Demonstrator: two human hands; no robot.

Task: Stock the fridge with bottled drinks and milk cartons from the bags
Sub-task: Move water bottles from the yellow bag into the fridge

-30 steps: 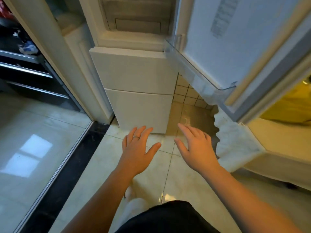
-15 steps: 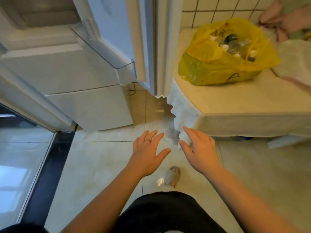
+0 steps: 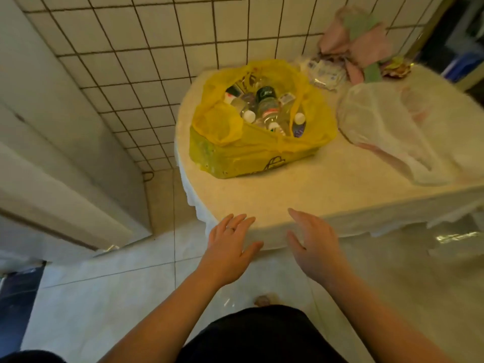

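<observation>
Head view: a pale cloth-covered bench (image 3: 327, 189) stands against a white square-tiled wall (image 3: 125, 48) on a glossy pale tiled floor (image 3: 112, 284). On it sits an open yellow plastic bag (image 3: 235, 155), its long side running left to right, with clear plastic bottles (image 3: 267, 108) inside, caps upward. Both the left hand (image 3: 227, 247) and right hand (image 3: 314, 247) hover empty with fingers spread at the near edge, the bag well beyond them.
</observation>
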